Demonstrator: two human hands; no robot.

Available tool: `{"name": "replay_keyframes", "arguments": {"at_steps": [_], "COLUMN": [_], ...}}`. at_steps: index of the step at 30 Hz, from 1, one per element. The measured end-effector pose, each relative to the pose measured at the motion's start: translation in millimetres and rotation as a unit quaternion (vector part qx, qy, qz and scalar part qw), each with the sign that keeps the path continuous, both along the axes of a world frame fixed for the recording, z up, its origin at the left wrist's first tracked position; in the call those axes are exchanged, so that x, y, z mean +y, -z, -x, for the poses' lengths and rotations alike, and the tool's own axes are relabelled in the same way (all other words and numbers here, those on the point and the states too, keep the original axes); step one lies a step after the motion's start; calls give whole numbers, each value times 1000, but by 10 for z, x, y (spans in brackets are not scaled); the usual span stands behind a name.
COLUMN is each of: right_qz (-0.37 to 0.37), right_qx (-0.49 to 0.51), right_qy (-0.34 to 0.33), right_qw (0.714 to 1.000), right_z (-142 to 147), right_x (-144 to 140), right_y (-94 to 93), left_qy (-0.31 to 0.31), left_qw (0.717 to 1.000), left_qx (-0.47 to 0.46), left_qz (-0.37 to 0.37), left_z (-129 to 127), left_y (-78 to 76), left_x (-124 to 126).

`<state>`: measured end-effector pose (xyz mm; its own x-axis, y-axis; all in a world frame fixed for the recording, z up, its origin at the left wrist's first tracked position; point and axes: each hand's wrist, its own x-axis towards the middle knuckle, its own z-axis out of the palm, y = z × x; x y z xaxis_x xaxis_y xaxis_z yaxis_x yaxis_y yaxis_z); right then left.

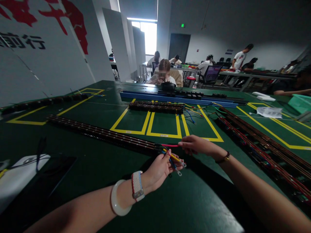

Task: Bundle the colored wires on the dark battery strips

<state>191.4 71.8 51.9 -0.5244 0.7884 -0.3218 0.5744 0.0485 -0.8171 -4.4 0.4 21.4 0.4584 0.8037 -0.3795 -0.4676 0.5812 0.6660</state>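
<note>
Holding the wire ends point(175, 160) in your closed left hand point(159, 170), your right hand point(194, 144) pinches the red wire point(170, 145) lying sideways just above.

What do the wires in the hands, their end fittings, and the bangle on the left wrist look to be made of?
Wires: coloured sheaths, red, yellow and blue, smooth, probably plastic insulation. End fittings: pale grey ring shapes with a glint, likely bare metal. Bangle: milky white, thick, glossy, possibly jade or glass; it cannot be settled. Left hand bunches the wires; right hand pinches the red one.
</note>
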Motion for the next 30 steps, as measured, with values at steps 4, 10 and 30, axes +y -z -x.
{"name": "replay_keyframes", "arguments": {"at_steps": [4, 10, 30], "right_qz": [74, -31, -268], "right_qx": [91, 94, -227], "right_qy": [103, 121, 75], "right_qw": [988, 988, 933], "right_z": [65, 264, 43], "right_x": [125, 492, -1], "right_y": [145, 216, -107], "left_qy": [10, 46, 65], "left_qw": [1000, 999, 997], "left_qx": [7, -10, -29], "left_qz": [-7, 7, -1], "left_z": [6, 45, 54], "left_y": [53, 23, 108], "left_x": [19, 58, 114]}}
